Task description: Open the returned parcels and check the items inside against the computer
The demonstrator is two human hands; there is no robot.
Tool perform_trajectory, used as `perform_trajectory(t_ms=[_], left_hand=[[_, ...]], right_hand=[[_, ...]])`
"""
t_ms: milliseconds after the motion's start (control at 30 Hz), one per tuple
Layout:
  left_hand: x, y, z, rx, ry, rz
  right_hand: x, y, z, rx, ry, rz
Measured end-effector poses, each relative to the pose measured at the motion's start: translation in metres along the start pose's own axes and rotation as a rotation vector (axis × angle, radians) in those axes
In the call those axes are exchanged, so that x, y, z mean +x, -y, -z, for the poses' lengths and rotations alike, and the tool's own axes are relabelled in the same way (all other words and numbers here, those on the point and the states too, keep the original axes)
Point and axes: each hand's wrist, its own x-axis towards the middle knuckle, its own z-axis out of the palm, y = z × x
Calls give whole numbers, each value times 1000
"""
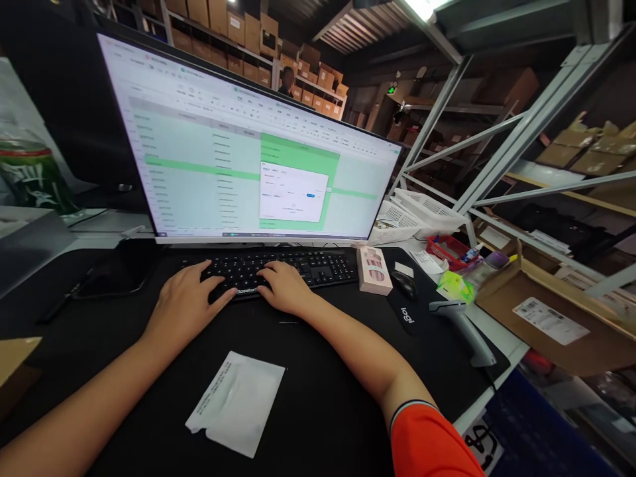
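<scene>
My left hand [186,301] and my right hand [285,286] both rest on a black keyboard [318,265], fingers spread over the keys and holding nothing. Behind the keyboard a wide monitor [248,146] shows a green-tinted spreadsheet with a white dialog box. On the black desk mat [322,397] between my forearms lies a flat white pouch [238,403].
A pink box [374,269], black mouse [405,283] and grey barcode scanner [462,324] sit right of the keyboard. An open cardboard box [551,318], white baskets [417,215] and metal shelving [521,132] stand at right. A dark phone [116,275] lies at left.
</scene>
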Motion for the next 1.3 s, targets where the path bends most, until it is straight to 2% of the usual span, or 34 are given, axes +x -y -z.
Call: perform_trajectory(t_ms=[100, 267, 367, 500, 800, 1100, 1200, 1300], left_hand=[[1, 1, 0, 16, 13, -25], [0, -2, 6, 22, 55, -55], [0, -1, 6, 44, 60, -65], [0, 1, 1, 62, 64, -53], [-2, 4, -6, 60, 60, 48], [6, 3, 6, 74, -3, 25], [6, 5, 7, 89, -26, -13], [4, 6, 3, 57, 21, -55]], right_hand=[[0, -4, -1, -49, -35, -82], [1, -21, 9, -125, -32, -367], [1, -31, 16, -140, -21, -418], [1, -35, 19, -151, -22, -414], [0, -25, 16, -160, 8, -386], [1, -25, 13, -152, -11, -381], [1, -24, 12, -107, -2, -303], [1, -19, 7, -68, 27, -146]])
